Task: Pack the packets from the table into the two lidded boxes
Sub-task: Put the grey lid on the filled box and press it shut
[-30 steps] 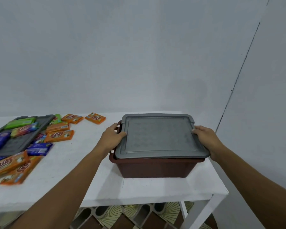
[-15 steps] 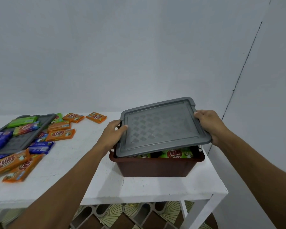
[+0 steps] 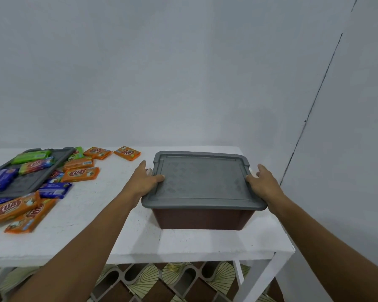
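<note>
A brown box [image 3: 202,219] stands on the right end of the white table [image 3: 109,214], with its grey lid [image 3: 200,182] lying flat on it. My left hand [image 3: 143,180] rests on the lid's left edge, thumb on top and fingers straight alongside. My right hand [image 3: 261,183] rests on the lid's right edge the same way. Orange packets [image 3: 81,174], blue packets [image 3: 55,190] and green packets [image 3: 31,154] lie scattered on the table's left part. The box's contents are hidden.
A second grey lid [image 3: 28,182] lies at the left with several packets on and around it. One orange packet [image 3: 127,153] lies alone near the back wall. The table's right edge is close to the box, beside a wall corner.
Half a second ago the lid was tilted up at the back, with packets showing inside the box. It now lies flat on the box, and both hands' fingers have straightened.
</note>
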A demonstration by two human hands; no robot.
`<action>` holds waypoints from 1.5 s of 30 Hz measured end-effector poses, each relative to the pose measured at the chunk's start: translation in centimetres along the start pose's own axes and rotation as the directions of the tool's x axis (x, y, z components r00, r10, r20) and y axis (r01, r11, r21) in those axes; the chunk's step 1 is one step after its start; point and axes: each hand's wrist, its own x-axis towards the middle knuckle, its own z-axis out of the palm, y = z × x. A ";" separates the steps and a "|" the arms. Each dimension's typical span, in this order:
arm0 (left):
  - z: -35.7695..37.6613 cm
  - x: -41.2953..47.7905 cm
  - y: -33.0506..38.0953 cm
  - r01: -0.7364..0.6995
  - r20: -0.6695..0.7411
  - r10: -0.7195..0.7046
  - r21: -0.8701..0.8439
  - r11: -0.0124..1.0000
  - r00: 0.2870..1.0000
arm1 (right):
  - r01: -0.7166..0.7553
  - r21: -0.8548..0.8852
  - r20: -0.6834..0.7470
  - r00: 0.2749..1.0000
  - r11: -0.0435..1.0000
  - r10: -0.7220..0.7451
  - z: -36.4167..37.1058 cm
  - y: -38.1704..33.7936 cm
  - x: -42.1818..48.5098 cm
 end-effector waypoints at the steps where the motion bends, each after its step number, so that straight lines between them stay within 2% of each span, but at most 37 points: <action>1: 0.0 -0.1 -0.1 0.030 0.005 -0.030 0.017 0.999 1.000 | -0.032 0.031 0.019 0.999 0.999 0.032 0.0 0.1 -0.1; 5: 0.0 -0.3 -0.5 0.072 -0.005 -0.072 0.040 0.997 0.997 | -0.057 0.053 -0.001 0.998 0.997 0.057 0.1 0.6 -0.1; 8: 0.1 -0.6 -0.1 -0.014 -0.066 0.028 0.202 0.979 0.997 | 0.010 -0.137 -0.064 0.998 0.991 -0.019 0.1 0.1 -0.5; 12: 0.8 -1.4 0.1 -0.206 -0.040 0.260 0.498 0.842 0.965 | 0.195 -0.388 -0.083 0.966 0.901 -0.245 0.2 -0.4 -0.8; 17: 0.1 -1.0 -0.2 -0.195 0.047 0.221 0.670 0.717 0.974 | 0.303 -0.499 0.038 0.944 0.812 -0.329 -0.6 -0.3 -0.9; 19: 0.1 -1.3 -0.4 -0.214 0.092 0.204 0.651 0.728 0.975 | 0.326 -0.477 0.080 0.941 0.816 -0.329 -0.4 0.5 -0.6; 23: 0.6 -2.3 -0.7 -0.211 0.161 0.153 0.459 0.863 0.975 | 0.350 -0.287 0.104 0.937 0.892 -0.335 0.4 -0.2 -2.5; 28: 1.5 -3.6 -1.0 -0.245 -0.019 0.274 0.387 0.889 0.962 | 0.343 -0.192 0.060 0.939 0.919 -0.338 0.2 -0.7 -3.2; 32: 0.8 -2.6 -0.9 -0.225 -0.124 0.267 0.281 0.933 0.956 | 0.320 -0.143 0.036 0.947 0.937 -0.318 0.9 -0.9 -2.3; 39: -1.7 -0.2 -0.2 -0.195 -0.156 0.269 0.375 0.906 0.950 | 0.358 -0.250 0.070 0.933 0.899 -0.352 4.6 -2.8 0.1; 45: -4.0 2.9 -0.6 -0.202 -0.123 0.300 0.500 0.842 0.946 | 0.396 -0.323 0.089 0.917 0.859 -0.390 6.8 -5.7 2.0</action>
